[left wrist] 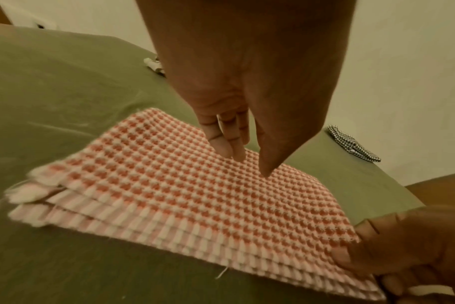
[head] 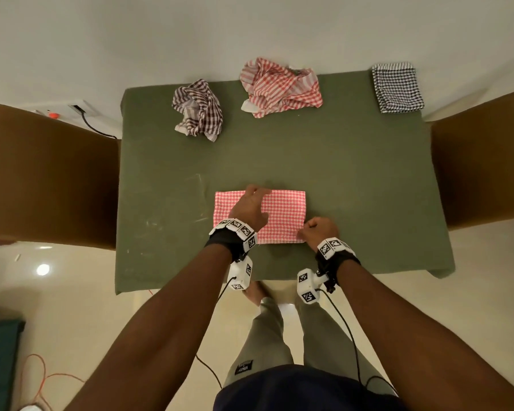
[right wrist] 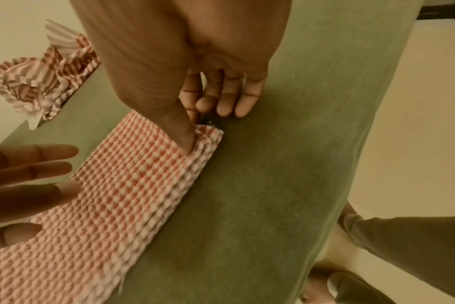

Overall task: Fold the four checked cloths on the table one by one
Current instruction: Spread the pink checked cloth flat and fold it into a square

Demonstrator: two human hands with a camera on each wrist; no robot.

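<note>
A pink checked cloth (head: 282,213) lies folded into a layered rectangle on the green table (head: 339,161), near the front edge. My left hand (head: 251,204) rests flat on its left half, straight fingers (left wrist: 227,148) touching the fabric. My right hand (head: 316,229) pinches the cloth's near right corner (right wrist: 208,133), thumb on top. At the back lie a crumpled maroon checked cloth (head: 199,109) and a crumpled red checked cloth (head: 279,87). A black checked cloth (head: 396,87) sits folded at the back right corner.
Brown chairs stand against the table's left side (head: 48,173) and right side (head: 484,161). A wall runs right behind the table. Bare green tabletop stretches between the pink cloth and the back row. Cables trail on the floor near my legs.
</note>
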